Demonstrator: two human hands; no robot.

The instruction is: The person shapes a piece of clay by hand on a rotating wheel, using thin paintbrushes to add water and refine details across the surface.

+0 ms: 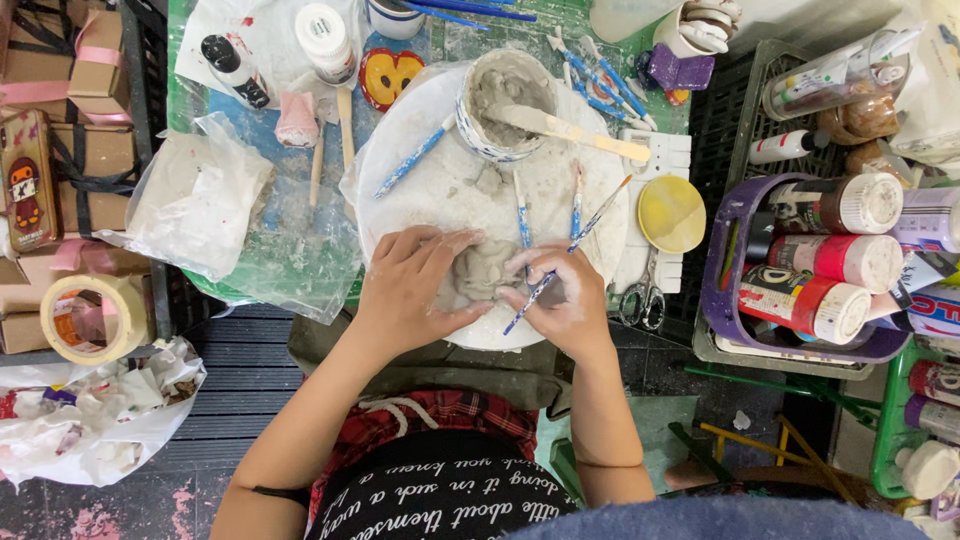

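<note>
A lump of grey clay (478, 272) lies on a white round board (440, 185) in front of me. My left hand (410, 285) cups the clay's left side with fingers curled over it. My right hand (560, 300) rests against the clay's right side and grips a thin blue-patterned modelling tool (565, 255), whose tip points up and to the right. Behind the clay stands a blue-and-white bowl (470, 130) of wet grey clay with a wooden spatula (580, 132) lying in it.
Several more blue tools (415, 158) lie on the board. A yellow lid (671, 213) and scissors (642, 298) sit to the right, beside a purple basket (718, 290) of paint bottles. At left are crumpled plastic (195, 205), tape roll (85, 318), and cardboard boxes (95, 60).
</note>
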